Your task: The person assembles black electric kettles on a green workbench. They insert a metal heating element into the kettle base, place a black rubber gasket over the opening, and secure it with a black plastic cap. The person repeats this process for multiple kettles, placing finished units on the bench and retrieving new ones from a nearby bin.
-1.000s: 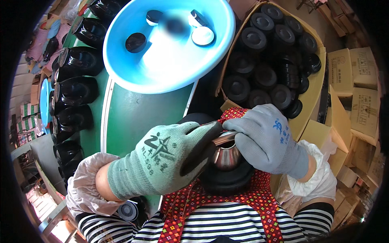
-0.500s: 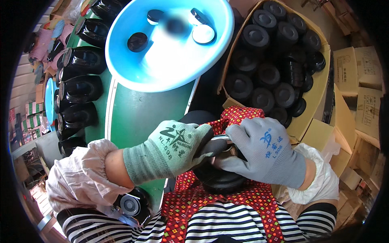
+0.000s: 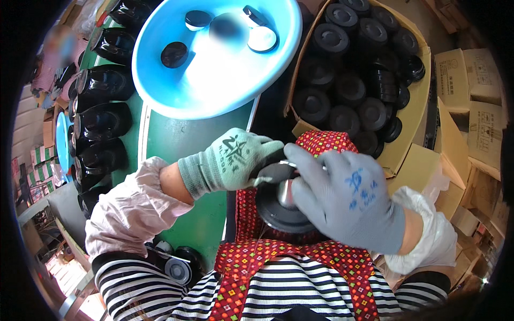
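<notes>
against the red apron [image 3: 247,211], a black round piece [image 3: 274,211] with a metal neck [image 3: 284,196] shows more of its face than half a second ago; the hold is likely being adjusted. the right hand [image 3: 345,195] bends its fingers against the neck, the left hand [image 3: 235,159] close beside; whether either clamps, i cannot tell. both gloves bear print; beyond, so do stacked cartons [image 3: 451,80].

The head camera is looking steeply down and forward from head height, viewing the left hand [image 3: 239,160] and right hand [image 3: 348,198] from nearby; its fisheye is taking in the green tabletop [image 3: 198,139], whose right edge is passing near centre
</notes>
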Tool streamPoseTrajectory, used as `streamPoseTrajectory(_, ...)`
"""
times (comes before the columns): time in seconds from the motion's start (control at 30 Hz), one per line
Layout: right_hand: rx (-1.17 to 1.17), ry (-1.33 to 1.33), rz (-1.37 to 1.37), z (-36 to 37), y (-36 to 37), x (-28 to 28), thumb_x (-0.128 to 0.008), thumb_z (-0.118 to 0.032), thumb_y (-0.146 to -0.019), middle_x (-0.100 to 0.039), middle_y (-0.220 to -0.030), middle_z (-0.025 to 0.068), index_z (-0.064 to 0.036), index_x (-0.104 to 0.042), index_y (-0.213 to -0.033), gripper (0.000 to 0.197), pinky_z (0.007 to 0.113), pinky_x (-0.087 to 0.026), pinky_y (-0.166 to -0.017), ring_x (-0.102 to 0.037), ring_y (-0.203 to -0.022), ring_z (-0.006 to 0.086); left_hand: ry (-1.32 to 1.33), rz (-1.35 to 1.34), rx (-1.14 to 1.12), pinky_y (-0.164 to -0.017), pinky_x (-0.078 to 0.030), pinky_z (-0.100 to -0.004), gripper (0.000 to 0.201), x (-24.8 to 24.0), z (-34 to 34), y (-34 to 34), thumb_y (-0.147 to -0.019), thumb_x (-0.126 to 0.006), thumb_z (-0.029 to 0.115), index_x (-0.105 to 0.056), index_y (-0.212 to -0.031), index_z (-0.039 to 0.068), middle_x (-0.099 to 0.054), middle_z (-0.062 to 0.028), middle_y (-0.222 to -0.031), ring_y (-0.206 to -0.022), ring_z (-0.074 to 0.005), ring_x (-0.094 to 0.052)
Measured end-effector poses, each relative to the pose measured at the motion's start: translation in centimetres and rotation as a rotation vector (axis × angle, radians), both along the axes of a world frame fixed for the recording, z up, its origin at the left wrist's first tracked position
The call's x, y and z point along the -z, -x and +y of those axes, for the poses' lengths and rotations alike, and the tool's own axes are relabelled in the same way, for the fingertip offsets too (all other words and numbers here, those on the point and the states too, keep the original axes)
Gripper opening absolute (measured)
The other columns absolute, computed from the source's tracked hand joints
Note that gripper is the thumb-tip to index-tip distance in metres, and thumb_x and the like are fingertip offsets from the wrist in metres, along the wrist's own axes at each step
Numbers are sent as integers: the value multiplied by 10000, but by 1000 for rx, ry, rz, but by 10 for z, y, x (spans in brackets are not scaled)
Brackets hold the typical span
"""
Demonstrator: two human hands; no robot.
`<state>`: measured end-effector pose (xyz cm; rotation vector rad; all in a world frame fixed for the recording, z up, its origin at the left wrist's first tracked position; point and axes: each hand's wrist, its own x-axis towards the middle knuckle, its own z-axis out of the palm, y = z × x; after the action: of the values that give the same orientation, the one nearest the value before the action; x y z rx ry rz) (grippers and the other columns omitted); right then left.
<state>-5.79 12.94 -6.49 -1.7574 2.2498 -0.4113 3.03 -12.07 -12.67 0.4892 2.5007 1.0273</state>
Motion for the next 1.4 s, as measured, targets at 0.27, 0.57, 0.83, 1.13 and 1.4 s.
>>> streamPoseTrajectory(0.27, -203, 97, -79, -2, 37, -23, -692, -222, -912, -650, -1067, 148, -22, -701, -999, 218, 436, -487, -821, -607, -931, 306, 174, 547, -261, -956, -565, -479, 634, -66, 40, -22, -769, -881, 223, -660, -1333, 36, -625, -188, -1282, -1111, -393, -650)
streamPoseTrajectory(0.57, -622, 140, -753, -44, 113, 33, -688, -103, -959, -743, -904, 98, -33, -687, -1107, 164, 402, -601, -781, -743, -888, 309, 246, 625, -314, -891, -610, -441, 435, -58, 79, -48, -760, -881, 241, -783, -1140, 54, -722, -114, -1171, -1044, -330, -707)
streamPoseTrajectory(0.83, -629, 260, -1824, -113, 32, 106, -615, -242, -1091, -672, -1418, 183, 4, -755, -1231, 316, 449, -411, -1191, -581, -1366, 295, 390, 601, -198, -808, -561, -435, 413, -77, 87, -46, -720, -849, 203, -818, -1118, 96, -710, -111, -1178, -1024, -335, -664)
streamPoseTrajectory(1.13, -975, 462, -1680, -123, 32, 103, -671, -238, -1029, -643, -916, 94, 1, -693, -802, 330, 582, -298, -1211, -624, -1163, 363, 343, 397, -63, -938, -575, -403, 604, -39, 155, 36, -944, -639, 262, -578, -1435, -86, -640, -215, -1345, -1095, -307, -666)
streamPoseTrajectory(1.4, -966, 690, -1337, -118, 26, 118, -688, -337, -999, -520, -810, 122, -39, -551, -762, 405, 599, -397, -1069, -585, -950, 393, -59, 212, -99, -765, -619, -396, 485, -51, 142, 22, -905, -670, 263, -668, -1310, -3, -692, -145, -1171, -980, -274, -716)
